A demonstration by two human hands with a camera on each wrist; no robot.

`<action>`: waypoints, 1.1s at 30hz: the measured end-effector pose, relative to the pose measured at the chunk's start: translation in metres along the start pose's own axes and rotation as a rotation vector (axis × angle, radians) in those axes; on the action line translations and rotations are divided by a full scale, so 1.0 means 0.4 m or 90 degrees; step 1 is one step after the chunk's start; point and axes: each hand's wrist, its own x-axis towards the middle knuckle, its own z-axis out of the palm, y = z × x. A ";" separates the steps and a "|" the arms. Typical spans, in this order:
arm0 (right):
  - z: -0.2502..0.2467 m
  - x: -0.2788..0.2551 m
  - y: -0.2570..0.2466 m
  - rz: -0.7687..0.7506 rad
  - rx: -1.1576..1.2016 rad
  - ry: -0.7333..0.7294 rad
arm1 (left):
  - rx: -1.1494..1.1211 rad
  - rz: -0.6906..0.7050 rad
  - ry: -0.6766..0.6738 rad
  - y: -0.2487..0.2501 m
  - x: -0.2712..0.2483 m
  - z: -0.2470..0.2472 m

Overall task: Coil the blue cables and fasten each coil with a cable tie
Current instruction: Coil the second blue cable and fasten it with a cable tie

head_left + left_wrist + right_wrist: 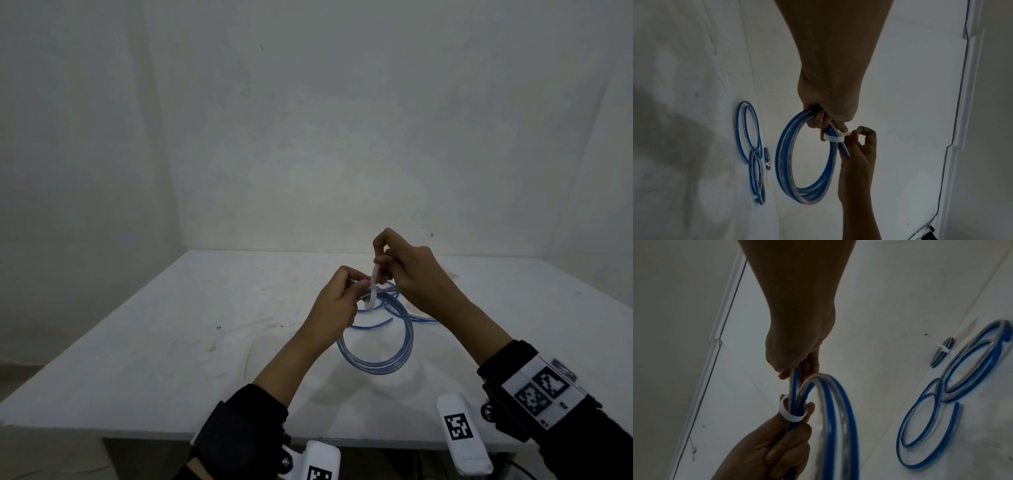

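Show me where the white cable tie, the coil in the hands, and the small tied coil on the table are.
white cable tie [833, 138]: left wrist view, band across the strands.
held coil [783, 155]: left wrist view, left arc.
small tied coil [943, 353]: right wrist view, middle of the bundle.

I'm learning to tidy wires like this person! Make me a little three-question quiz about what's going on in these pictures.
1. True or false: the left hand holds the blue coil up off the table.
2. What colour is the cable tie looped round the coil?
3. Which hand pulls the tie's strap: A) the left hand, B) the right hand, C) neither?

Key:
1. True. Its fingers curl round the bundled turns.
2. White.
3. B. The right hand pinches the strap while the left steadies the coil.

Bonus look: a loose blue cable and a small tied coil lie on the table.
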 end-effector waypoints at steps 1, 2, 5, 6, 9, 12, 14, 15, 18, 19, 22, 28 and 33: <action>-0.002 0.000 -0.001 0.001 0.010 -0.005 | -0.017 0.000 -0.007 0.001 -0.002 -0.001; -0.005 0.000 -0.002 -0.003 0.015 -0.013 | -0.026 -0.002 -0.016 0.002 -0.004 -0.003; -0.008 -0.003 -0.009 -0.031 0.022 -0.029 | -0.012 -0.017 -0.042 0.003 -0.004 -0.007; -0.008 -0.003 -0.011 -0.042 0.030 -0.020 | -0.012 -0.019 -0.053 0.004 -0.005 -0.008; -0.009 -0.002 -0.014 -0.055 0.053 0.023 | -0.025 -0.011 -0.093 0.008 -0.011 -0.010; -0.014 -0.004 -0.012 -0.015 0.104 0.027 | -0.063 -0.011 -0.123 0.009 -0.013 -0.011; -0.016 -0.006 -0.011 -0.005 0.115 0.018 | -0.075 -0.016 -0.131 0.006 -0.012 -0.011; -0.014 -0.006 -0.011 -0.006 0.115 0.015 | -0.080 -0.016 -0.132 0.005 -0.011 -0.009; -0.005 -0.006 -0.013 -0.008 0.109 0.015 | -0.092 -0.016 -0.130 -0.001 -0.013 -0.001; -0.003 -0.005 -0.012 -0.006 0.106 0.018 | -0.096 -0.015 -0.129 -0.003 -0.012 0.002; -0.004 -0.002 -0.006 0.009 0.097 0.025 | -0.104 -0.019 -0.125 -0.007 -0.010 0.004; 0.009 0.000 0.000 0.021 0.047 0.051 | -0.125 -0.040 -0.158 -0.004 0.000 -0.001; 0.004 0.027 0.002 0.069 0.072 0.132 | -0.152 -0.049 -0.154 0.003 -0.001 0.014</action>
